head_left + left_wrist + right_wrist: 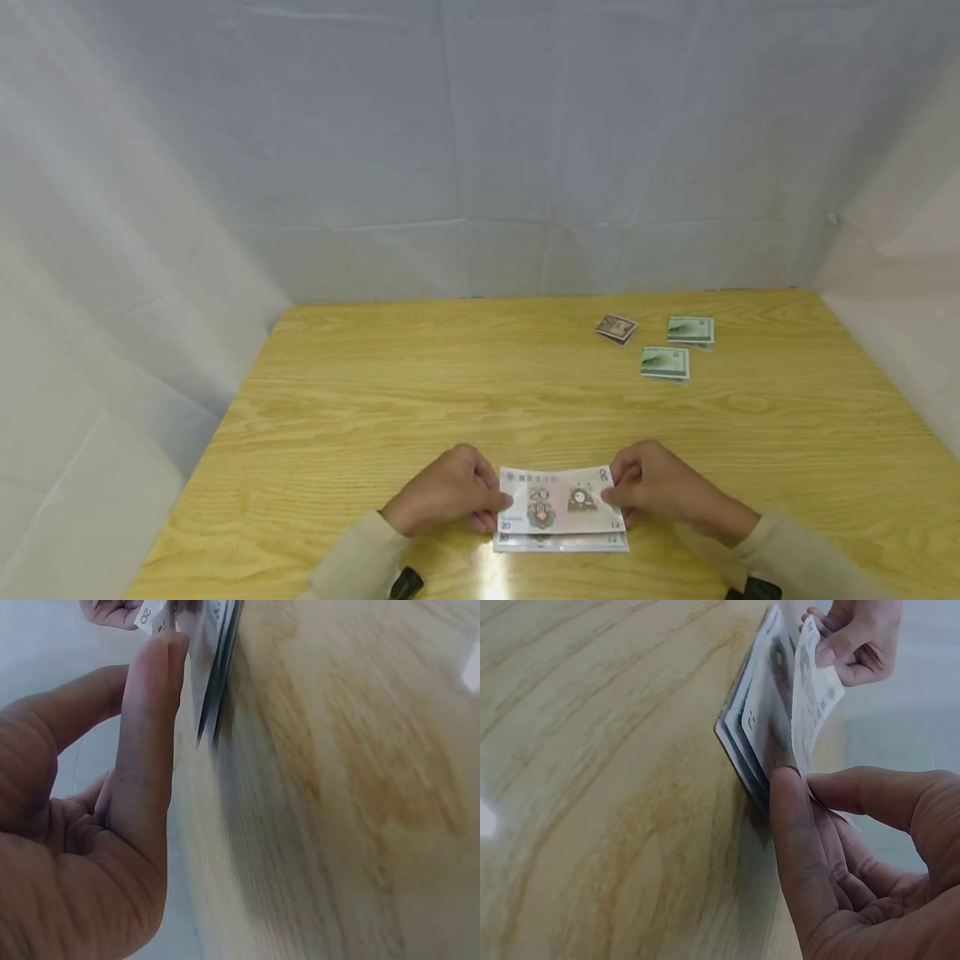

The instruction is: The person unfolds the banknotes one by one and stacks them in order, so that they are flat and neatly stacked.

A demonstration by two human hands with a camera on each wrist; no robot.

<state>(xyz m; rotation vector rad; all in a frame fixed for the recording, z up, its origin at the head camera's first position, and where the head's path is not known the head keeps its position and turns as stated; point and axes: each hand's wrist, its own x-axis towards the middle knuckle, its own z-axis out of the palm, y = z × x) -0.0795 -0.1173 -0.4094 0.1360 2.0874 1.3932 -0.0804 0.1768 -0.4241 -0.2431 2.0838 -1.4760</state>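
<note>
A pale play banknote [557, 500] printed with 20 is stretched between both hands near the table's front edge. My left hand [456, 490] pinches its left end, thumb on top. At the right end, my right hand [667, 492] pinches it between thumb and fingers. Just under it lies a small stack of similar banknotes [562, 544], mostly covered in the head view. In the right wrist view the held banknote [814, 701] is raised and slightly bent, with the stack [759, 712] below it on the wood.
Toward the back right of the wooden table [390, 375] lie a folded brown banknote [617, 326] and two folded green banknotes, one farther back [691, 328] and one nearer [665, 362]. White sheeting [510, 150] hangs behind the table and along both sides.
</note>
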